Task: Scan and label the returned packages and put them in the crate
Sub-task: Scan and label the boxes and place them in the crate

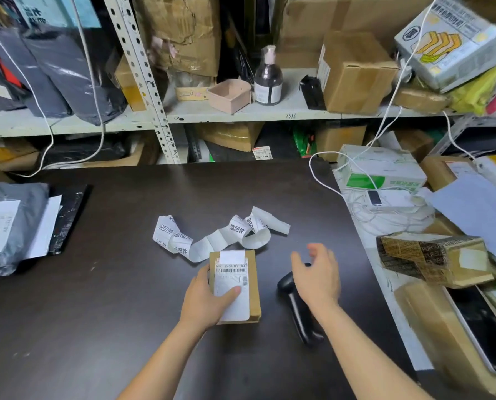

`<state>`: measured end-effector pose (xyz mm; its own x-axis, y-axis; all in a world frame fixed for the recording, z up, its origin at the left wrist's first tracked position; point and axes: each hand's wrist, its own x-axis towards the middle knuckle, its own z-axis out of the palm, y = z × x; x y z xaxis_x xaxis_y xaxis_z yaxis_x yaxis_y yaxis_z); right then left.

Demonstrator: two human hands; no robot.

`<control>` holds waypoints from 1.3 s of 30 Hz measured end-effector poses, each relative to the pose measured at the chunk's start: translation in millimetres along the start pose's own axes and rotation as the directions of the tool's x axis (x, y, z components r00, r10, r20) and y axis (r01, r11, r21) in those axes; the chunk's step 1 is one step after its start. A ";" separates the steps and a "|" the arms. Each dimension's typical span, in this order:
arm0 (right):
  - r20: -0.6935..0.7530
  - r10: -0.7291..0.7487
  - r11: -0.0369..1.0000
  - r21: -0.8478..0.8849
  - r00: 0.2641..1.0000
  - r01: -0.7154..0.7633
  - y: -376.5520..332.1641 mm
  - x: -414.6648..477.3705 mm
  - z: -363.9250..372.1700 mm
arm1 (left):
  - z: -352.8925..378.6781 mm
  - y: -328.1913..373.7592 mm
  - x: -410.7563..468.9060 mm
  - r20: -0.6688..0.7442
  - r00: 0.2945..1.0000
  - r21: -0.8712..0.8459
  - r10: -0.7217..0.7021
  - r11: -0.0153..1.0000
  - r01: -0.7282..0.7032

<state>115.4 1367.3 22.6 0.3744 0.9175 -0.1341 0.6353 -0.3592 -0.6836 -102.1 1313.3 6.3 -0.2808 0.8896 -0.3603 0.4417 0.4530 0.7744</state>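
The right hand (318, 278), grip released, is hovering over the scanner (301, 319) lying handle-nearward just right of the package (254, 281), which the left hand (206, 301) is grasping.

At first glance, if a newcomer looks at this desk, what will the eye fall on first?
Most likely the small cardboard package in the middle of the dark table, held by the left hand with its thumb on the white shipping label. Just behind it, a curled strip of printed labels lies loose. To its right, the right hand hovers open over a black scanner lying on the table.
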 end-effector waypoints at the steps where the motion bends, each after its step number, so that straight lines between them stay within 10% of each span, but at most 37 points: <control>1: 0.029 -0.053 0.997 0.058 0.998 0.051 -10.2 14.8 2.7 | 0.8 0.0 -1.2 -0.006 1.000 -0.012 -0.001 1.000 0.001; 7: 0.249 -0.242 0.965 -0.034 0.938 0.258 -63.7 101.8 44.7 | 1.9 1.9 -6.9 -0.023 0.999 -0.062 -0.028 0.998 0.026; 13: 0.428 -0.098 0.919 -0.307 0.898 0.247 -72.1 137.5 83.5 | 2.7 -1.9 -7.7 -0.038 0.997 -0.035 -0.067 0.997 0.066; 24: 0.152 -0.299 0.895 0.386 0.942 0.222 -67.2 79.4 27.4 | -12.3 10.5 -10.5 -0.185 0.982 0.266 0.022 0.964 0.028; 27: 0.053 -0.417 0.791 0.512 0.907 0.334 -70.8 44.5 4.3 | -18.3 33.3 -17.8 -0.301 0.943 0.003 0.145 0.989 -0.151; 31: -0.051 -0.549 0.688 0.538 0.834 0.486 -69.2 1.6 -10.8 | -25.8 78.4 -25.3 0.039 0.990 -0.522 0.138 0.847 -0.098; 39: 0.005 -0.504 0.728 0.540 0.863 0.422 -67.4 -53.4 -30.6 | -25.5 87.2 -30.5 -0.044 0.951 -0.620 0.306 0.738 -0.266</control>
<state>73.3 1337.2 97.8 -0.0009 0.9743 0.2251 0.2561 0.2178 -0.9418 -76.7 1324.2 98.1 -0.1691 0.9821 -0.0828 -0.1277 0.0615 0.9899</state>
